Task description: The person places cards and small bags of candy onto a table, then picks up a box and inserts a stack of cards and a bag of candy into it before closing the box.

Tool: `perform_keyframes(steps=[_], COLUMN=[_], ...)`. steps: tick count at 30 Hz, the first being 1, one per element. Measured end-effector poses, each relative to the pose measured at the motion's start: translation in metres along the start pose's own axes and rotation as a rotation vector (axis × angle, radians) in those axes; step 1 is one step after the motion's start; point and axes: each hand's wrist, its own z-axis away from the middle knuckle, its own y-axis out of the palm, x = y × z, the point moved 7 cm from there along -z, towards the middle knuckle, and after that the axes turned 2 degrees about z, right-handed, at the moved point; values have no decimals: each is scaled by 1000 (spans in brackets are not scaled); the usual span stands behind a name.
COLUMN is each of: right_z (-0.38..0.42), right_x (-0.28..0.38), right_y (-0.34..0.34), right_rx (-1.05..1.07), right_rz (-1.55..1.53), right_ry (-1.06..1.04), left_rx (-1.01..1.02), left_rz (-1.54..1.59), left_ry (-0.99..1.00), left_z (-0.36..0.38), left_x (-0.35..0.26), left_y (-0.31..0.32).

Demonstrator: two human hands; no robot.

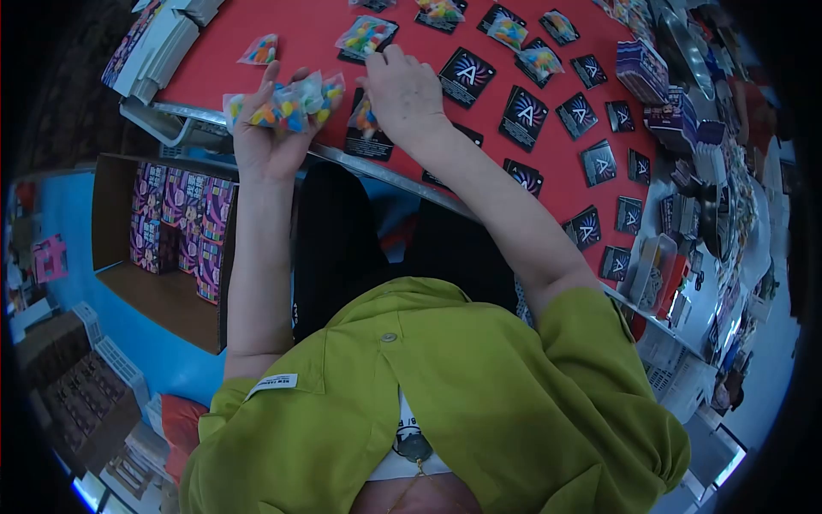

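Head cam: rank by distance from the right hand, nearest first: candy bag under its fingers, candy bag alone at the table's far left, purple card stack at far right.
From the right hand:
1. Candy bag under its fingers, touching, just beyond it.
2. Lone candy bag, off to the left.
3. Purple card stack, far right.

A red table (257,51) with a metal edge fills the upper part of the view. Below it on the left, an open cardboard box (163,291) stands on the blue floor (163,360). White plastic crates (107,351) are near the box.
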Motion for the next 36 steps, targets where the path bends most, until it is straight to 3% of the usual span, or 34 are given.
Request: perform_keyframes(steps=[1, 4, 8, 10, 11, 14, 16, 20, 22, 23, 25, 26, 27, 28, 29, 34, 36], right_z=[6, 15, 28, 32, 35, 40, 40, 37, 30, 27, 29, 25, 30, 23, 26, 36, 39], right_x=[9, -9, -33, -47, -53, -64, -74, -87, -103, -108, -117, -116, -103, -101, -105, -87, -87], right_y=[-10, -14, -23, -21, -23, -30, -45, -62, -49, -42, -46, -41, -44, -10, -6, -29, -31], right_rx=[-155, 52, 48, 146, 144, 57, -192, -322, -228, -233, -355, -315, -352, -171, -108, -33, -4], right_rz=[58, -844, -807, -1094, -1095, -1018, -888, -762, -1130, -1128, -640, -463, -190, 215, 198, 293, 248], right_ry=[-135, -38, -4, 119, 121, 59, 27, -19, 56, 63, 21, 10, -64, -120, 120, 115, 84], left_rx=[-11, 35, 133, 172, 210, 112, 109, 126, 117, 112, 56, 4, 90, 162, 188, 181, 230], left_rz=[10, 10, 14, 52, 87, 92, 70, 81, 64, 54, 62, 77, 172, 269, 262, 55, 13], left_ry=[4, -39, -124, -155, -175, -199, -202, -197, -175, -154, -139, -131, -240, -363, -373, -271, -320], left_z=[3, 4, 9, 9, 9, 11, 11, 2, 3, 2, 0, -4, -9, -16, -22, -8, -8], left_x=[-2, 16, 46, 59, 64, 79, 86, 92, 88, 87, 81, 83, 88, 88, 84, 72, 77], left_y=[-1, 11, 35, 40, 45, 45, 52, 49, 50, 51, 43, 37, 35, 27, 17, 38, 44])
